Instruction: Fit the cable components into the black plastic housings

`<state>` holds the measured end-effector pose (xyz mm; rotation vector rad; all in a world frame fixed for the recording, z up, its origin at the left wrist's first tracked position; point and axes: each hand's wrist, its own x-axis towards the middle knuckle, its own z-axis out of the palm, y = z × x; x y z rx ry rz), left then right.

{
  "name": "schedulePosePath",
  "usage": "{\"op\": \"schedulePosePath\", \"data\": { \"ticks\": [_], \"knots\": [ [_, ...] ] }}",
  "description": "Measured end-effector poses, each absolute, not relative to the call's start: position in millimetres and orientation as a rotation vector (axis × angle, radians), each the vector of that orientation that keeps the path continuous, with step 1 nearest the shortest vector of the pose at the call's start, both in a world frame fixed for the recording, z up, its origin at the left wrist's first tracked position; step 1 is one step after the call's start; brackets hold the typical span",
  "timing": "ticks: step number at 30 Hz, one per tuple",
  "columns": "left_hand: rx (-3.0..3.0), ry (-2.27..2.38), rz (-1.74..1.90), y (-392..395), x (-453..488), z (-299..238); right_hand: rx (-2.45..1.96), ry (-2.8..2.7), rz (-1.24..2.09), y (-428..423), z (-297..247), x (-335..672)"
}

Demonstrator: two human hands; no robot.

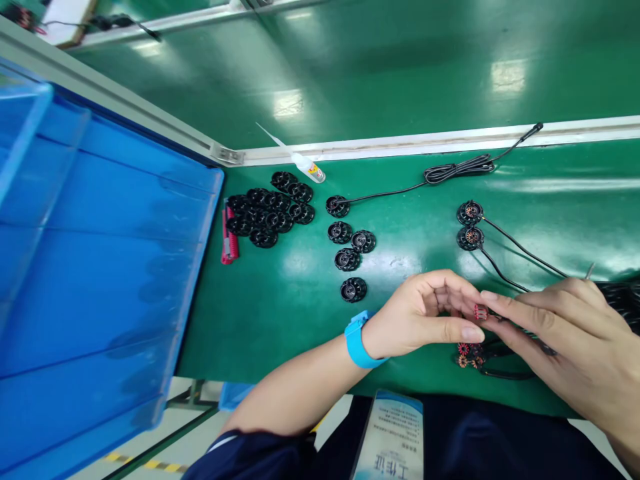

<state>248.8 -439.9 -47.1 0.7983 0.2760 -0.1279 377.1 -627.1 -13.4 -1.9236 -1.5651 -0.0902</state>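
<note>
Over the green worktop, my left hand and my right hand meet fingertip to fingertip. Both pinch a small red-wound coil part that trails black wires under my right palm. Just below the fingers lie more coil parts with red and copper windings. Two black round housings with copper coils and black leads sit above my hands. My left wrist wears a blue band.
A heap of black round caps and several single ones lie at the left. A glue bottle, a red cutter, a coiled black cable and a large blue bin surround them.
</note>
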Motion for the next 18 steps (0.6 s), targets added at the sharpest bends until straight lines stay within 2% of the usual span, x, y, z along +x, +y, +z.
{"op": "schedulePosePath", "data": {
  "ticks": [18],
  "knots": [
    [1.106, 0.241, 0.252, -460, 240, -52, -1.856, -1.466, -0.033, -624, -10, 374]
  ]
}}
